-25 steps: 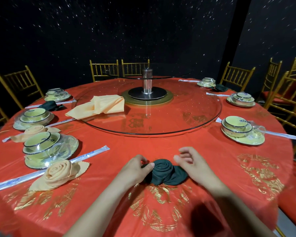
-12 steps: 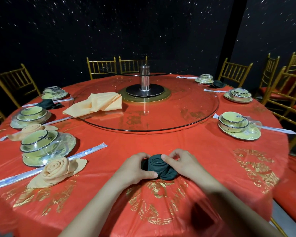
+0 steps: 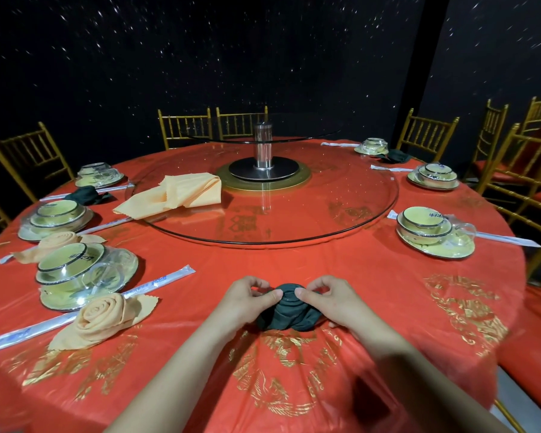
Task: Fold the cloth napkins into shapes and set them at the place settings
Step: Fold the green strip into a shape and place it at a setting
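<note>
At lower centre of the frame, a left hand (image 3: 245, 303) and right hand (image 3: 328, 300) pinch a dark green rose-folded napkin (image 3: 289, 312) lying between them on the red tablecloth (image 3: 372, 276).

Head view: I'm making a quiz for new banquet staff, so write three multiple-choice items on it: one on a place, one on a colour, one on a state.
1. Where does the loose peach cloth lie?
A. on the glass turntable
B. on a chair
C. on a plate

2. What colour is the rolled napkin being shaped?
A. white
B. dark green
C. peach

3. How do the left hand and right hand meet it?
A. lie flat beside it
B. only one touches
C. both pinch its top

Answers: 1 A, it drapes over the turntable's left rim; 2 B, its folds show dark green; 3 C, thumbs and fingers of both curl onto the roll.
</note>
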`<state>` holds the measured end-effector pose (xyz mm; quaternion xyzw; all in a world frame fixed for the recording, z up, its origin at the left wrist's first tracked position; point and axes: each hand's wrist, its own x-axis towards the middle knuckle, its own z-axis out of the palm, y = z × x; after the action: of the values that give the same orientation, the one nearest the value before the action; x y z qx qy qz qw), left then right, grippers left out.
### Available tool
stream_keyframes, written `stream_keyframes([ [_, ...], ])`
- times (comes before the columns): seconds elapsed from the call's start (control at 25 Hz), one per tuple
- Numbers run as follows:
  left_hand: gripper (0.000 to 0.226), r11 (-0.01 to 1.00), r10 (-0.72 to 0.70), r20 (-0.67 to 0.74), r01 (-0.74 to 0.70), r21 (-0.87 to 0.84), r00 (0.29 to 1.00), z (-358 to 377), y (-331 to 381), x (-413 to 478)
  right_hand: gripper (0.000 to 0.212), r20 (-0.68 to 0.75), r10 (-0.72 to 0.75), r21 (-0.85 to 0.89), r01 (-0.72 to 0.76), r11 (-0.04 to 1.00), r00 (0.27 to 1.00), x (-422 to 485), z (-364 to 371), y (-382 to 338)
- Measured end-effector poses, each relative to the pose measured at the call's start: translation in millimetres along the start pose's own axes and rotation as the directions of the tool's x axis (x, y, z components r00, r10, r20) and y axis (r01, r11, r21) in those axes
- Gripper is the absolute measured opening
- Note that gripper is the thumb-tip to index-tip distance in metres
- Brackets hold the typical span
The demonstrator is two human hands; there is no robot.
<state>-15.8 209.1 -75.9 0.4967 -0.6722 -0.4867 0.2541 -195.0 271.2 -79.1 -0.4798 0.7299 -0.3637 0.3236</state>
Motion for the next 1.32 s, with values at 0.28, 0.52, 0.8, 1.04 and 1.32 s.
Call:
stream_keyframes([
  [0.28,0.039,0.951,-0.134,0.111,0.159,-0.266,0.985,34,47,21,0.040,-0.058,0.062,0.149,-0.053,0.987,0.996,4,-46,8],
  [0.52,0.042,0.952,0.019,0.215,0.049,-0.304,0.976,106,135,82,0.035,-0.255,0.084,0.278,-0.010,0.960,0.963,22,-156,12],
  [0.8,0.061,0.947,0.090,0.333,0.023,-0.320,0.939,206,225,183,0.032,-0.411,0.194,0.386,-0.023,0.922,0.891,86,-274,36],
  [1.04,0.062,0.942,0.082,0.376,0.051,-0.332,0.923,287,259,291,0.028,-0.489,0.227,0.422,0.000,0.907,0.842,184,-342,86],
  [1.32,0.046,0.958,0.000,0.353,0.101,-0.267,0.935,358,242,384,0.037,-0.459,0.312,0.459,-0.079,0.885,0.832,286,-369,164],
])
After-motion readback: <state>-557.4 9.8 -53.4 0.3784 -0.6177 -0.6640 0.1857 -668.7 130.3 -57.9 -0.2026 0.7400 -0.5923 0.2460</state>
